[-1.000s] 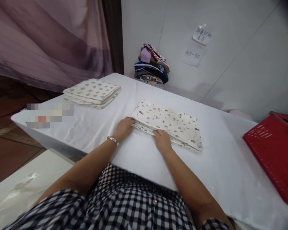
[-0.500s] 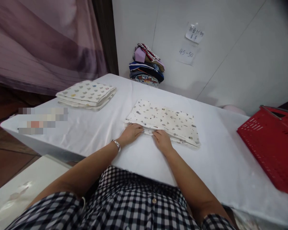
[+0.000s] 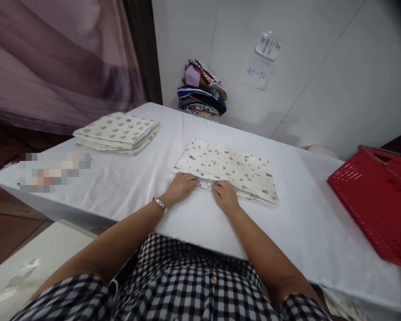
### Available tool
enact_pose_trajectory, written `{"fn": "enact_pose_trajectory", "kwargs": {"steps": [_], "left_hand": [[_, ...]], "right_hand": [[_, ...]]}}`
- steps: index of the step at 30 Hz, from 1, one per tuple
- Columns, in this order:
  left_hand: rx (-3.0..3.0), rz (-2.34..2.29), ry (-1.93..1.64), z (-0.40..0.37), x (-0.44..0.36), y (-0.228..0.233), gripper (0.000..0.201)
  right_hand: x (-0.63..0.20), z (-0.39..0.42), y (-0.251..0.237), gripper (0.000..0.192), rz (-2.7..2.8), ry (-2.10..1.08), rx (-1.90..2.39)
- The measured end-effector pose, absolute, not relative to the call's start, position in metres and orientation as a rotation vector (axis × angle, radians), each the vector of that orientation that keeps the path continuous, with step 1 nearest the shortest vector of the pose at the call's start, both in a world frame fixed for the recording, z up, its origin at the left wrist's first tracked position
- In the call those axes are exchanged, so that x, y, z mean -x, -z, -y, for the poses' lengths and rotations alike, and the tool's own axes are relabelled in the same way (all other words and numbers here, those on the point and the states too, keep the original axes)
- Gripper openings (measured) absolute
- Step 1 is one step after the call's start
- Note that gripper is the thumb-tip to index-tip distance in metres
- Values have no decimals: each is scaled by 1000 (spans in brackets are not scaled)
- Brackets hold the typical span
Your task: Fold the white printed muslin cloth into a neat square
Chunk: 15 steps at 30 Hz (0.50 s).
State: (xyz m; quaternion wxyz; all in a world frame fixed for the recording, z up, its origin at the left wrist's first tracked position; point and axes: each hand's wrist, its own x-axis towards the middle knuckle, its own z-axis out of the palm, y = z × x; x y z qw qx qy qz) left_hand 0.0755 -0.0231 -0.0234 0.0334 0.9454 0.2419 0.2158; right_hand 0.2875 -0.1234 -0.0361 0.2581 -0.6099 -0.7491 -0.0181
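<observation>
Head view: at frame centre a folded patterned cloth (image 3: 227, 169) lies on the white table (image 3: 127, 183). The left hand (image 3: 182, 186) and right hand (image 3: 225, 196) rest at its near edge, fingers seemingly pinching the layers, though the grip is unclear. A red basket (image 3: 374, 205) sits at right.

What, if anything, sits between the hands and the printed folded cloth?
Nothing visible. The left hand and right hand both rest directly on the near edge of the folded cloth, fingers on its layers. The other folded stack and the red basket lie well off to either side on the table.
</observation>
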Motion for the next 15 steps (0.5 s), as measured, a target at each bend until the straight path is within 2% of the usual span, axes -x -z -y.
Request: {"fn": "enact_pose_trajectory", "kwargs": {"steps": [7,15], "left_hand": [[-2961,-837,-701,18,-77,23,26],[-3004,-821,-665,20,-70,31,26]], "right_hand": [[-288,122,39,26,1934,24,1602],[-289,121,41,23,2085,45,1617]]}}
